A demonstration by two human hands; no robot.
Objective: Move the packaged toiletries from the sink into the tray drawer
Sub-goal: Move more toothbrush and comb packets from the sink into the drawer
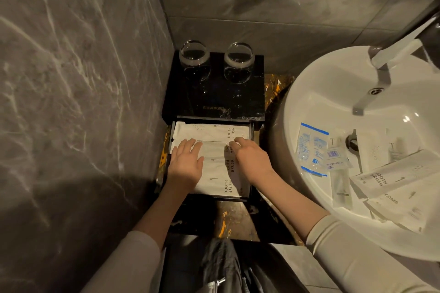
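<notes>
A: Where is the drawer [250,175]?

B: It sticks out from the front of the black box [214,100] in the corner. Two clear glasses [194,59] stand on top of the box, at the back, side by side.

A: What is in the drawer?

B: White toothbrush packets [219,173], lying flat, one partly over the next. You can read "TOOTH BRUSH" on four of them. They fill the drawer from its far end to its near end.

A: What are the hands doing?

B: The left hand [187,164] lies flat on the packets at the left side of the drawer. Its fingers are straight and spread. It grabs nothing, it just presses down. The right hand [251,159] is at the right side of the drawer. Its fingers are bent and their tips pinch the edge of a packet near the far end.

A: And the sink [316,88]?

B: It is white and round and sits to the right of the drawer. More packets are in it. There is a clear pack with blue edges [309,147], a small clear bag with a bar code [334,156], one more toothbrush packet [390,173], and a comb packet [404,202]. A thin clear tube [341,188] lies there too. The tap [378,71] hangs over the far side of the sink.
</notes>
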